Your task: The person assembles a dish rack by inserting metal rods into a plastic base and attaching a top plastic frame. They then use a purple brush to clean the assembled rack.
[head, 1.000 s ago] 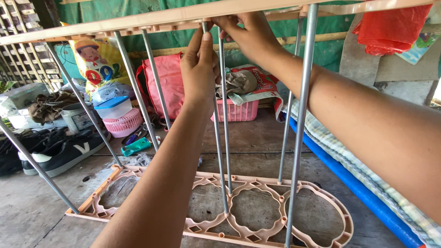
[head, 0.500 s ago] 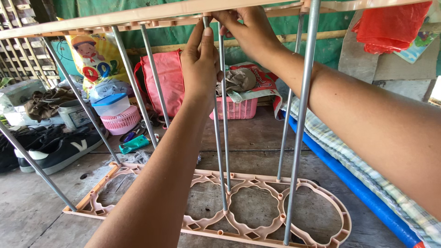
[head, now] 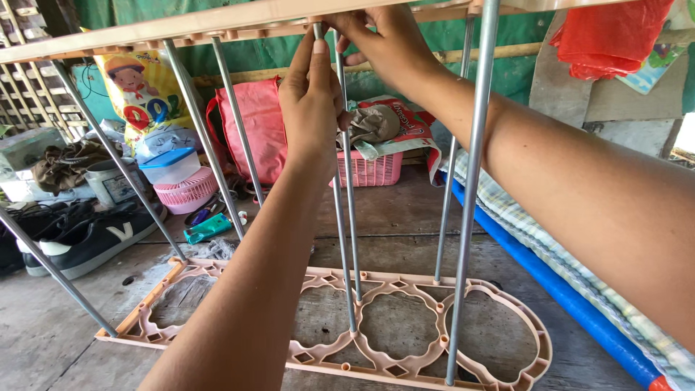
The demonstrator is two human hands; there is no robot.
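At the top centre of the scene, your left hand wraps its fingers around a thin metal rod, just under the beige top shelf panel, so that grip is closed on the rod. The rod runs down and slightly right to a socket in the beige bottom shelf panel, which lies flat on the floor in the near middle. Your right hand comes in from the right and reaches the underside of the top panel just beside the rod's upper end; its fingers are curled there, but you cannot tell whether they pinch the rod tip or only press the panel.

A second thin rod stands right next to the first and ends in the bottom panel a little farther back. Thicker rods slant between the two panels: one to the right, and several to the left.

Farther out, a pink basket sits on the floor behind the rods, with a crumpled cloth on top. A pink bag leans at the far left of it, next to a yellow printed sack. Black-and-white sneakers lie at the left. A blue-edged checked mat runs along the right, and a red plastic bag hangs at the far right.
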